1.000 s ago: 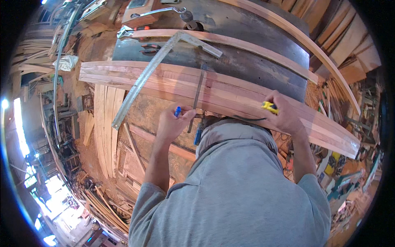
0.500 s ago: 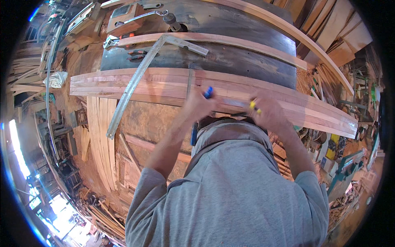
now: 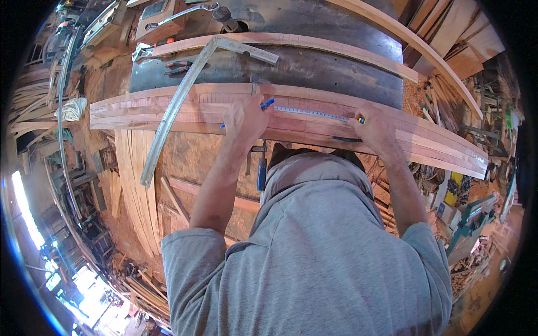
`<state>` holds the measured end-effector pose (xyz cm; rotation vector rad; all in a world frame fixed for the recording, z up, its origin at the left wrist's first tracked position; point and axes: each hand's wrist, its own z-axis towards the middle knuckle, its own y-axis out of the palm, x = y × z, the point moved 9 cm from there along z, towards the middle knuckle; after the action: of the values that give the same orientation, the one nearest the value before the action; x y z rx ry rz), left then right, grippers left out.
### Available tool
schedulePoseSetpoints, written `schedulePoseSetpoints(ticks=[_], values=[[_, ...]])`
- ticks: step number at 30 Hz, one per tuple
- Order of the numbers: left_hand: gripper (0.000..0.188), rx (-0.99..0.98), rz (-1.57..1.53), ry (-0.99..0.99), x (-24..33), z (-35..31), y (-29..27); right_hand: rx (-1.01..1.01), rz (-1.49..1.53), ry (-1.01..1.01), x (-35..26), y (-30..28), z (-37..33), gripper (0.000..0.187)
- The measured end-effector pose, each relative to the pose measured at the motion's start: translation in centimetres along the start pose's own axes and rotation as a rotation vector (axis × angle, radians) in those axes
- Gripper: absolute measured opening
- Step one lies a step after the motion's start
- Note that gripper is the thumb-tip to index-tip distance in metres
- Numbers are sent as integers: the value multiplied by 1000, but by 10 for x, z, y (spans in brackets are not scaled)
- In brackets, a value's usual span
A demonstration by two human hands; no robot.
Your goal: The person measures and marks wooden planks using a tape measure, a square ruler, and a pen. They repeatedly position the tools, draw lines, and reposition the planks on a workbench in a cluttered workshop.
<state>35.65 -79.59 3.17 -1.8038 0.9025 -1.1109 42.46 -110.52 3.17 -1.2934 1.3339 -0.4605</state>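
A tape measure's pale blade [image 3: 311,112] lies stretched across several long reddish boards [image 3: 190,115] set edge to edge. At its right end my right hand [image 3: 374,130] is closed round the case, of which a bit of yellow shows. My left hand [image 3: 246,120] is closed at the blade's other end, with a blue pen [image 3: 267,104] sticking out from its fingers. Whether those fingers also pinch the blade's tip is hidden. Fine dark lines cross the boards. A thin dark strip [image 3: 346,139] lies beside my right hand.
A metal framing square [image 3: 185,95] rests across the boards on the left. A blue-handled clamp [image 3: 261,171] hangs at their near edge. Beyond lie pliers [image 3: 178,68], a narrow board [image 3: 314,42] and a wrench [image 3: 182,18] on a wooden block. Planks lean at the far right.
My hands were blurred and closer together; they have moved apart and settled on the boards. The blade now lies drawn out between them. The view has shifted slightly.
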Motion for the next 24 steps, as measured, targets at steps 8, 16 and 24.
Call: schedulePoseSetpoints(ticks=[8,16,24], values=[[30,-24,39,14,5,2,-7,-28,-78,18,-8,-2,3,23],[31,-76,57,-21,-2,5,1,25,-84,-34,-7,2,0,24],[30,-92,46,-14,-1,5,2,42,-99,-83,-14,-4,-1,20]])
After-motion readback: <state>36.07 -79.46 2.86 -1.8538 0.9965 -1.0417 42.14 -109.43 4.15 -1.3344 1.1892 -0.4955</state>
